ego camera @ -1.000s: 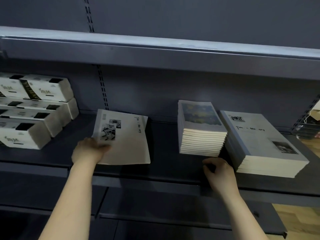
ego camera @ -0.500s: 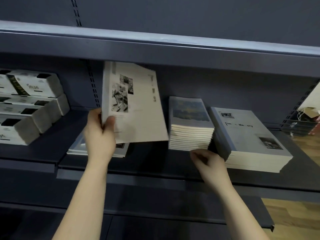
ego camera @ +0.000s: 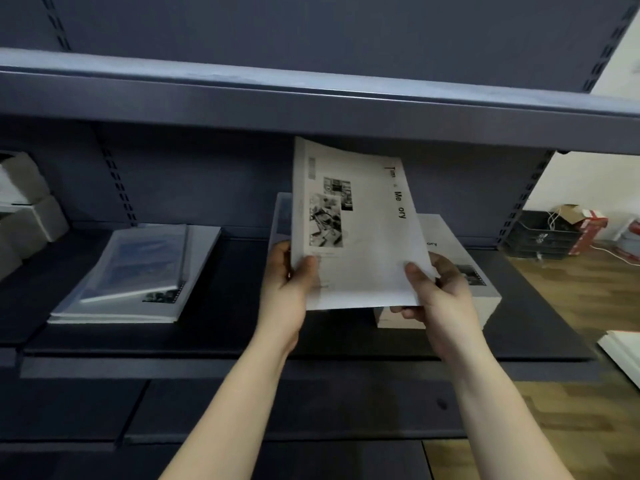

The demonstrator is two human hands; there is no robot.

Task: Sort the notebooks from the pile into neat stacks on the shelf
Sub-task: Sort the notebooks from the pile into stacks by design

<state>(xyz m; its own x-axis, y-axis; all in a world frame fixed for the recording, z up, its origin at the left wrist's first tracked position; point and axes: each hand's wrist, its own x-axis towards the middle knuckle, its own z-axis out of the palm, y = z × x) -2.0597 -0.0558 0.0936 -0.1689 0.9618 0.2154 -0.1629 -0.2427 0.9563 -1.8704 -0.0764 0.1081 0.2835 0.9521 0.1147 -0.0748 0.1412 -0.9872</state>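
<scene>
Overall, a dark grey shelf unit (ego camera: 311,36) is seen filling most of the view. An upper board (ego camera: 311,98) runs across the top and a lower board (ego camera: 225,327) lies beneath it. A wooden floor (ego camera: 588,306) is visible beyond the unit at the right.

At the left of the lower board, a loose pile of notebooks (ego camera: 138,271) is laid flat, with its top copies skewed against those below. At the right of the board, a neat stack (ego camera: 485,299) of grey-covered notebooks is set, partly hidden. A second stack (ego camera: 281,216) is visible just to its left, mostly covered by the held notebook.

One notebook (ego camera: 356,230) is held tilted above these two stacks, clear of the board. Its pale cover, printed with black-and-white photographs and the lettering "Me ory", is turned toward the camera. Its lower left edge is gripped by the left hand (ego camera: 287,285), with the thumb laid on the cover. Its lower right corner is pinched by the right hand (ego camera: 440,289), with the thumb on the cover and the fingers curled beneath.

White boxes (ego camera: 31,209) are stacked at the far left of the board. Black crates (ego camera: 540,233) are placed on the floor at the right.
</scene>
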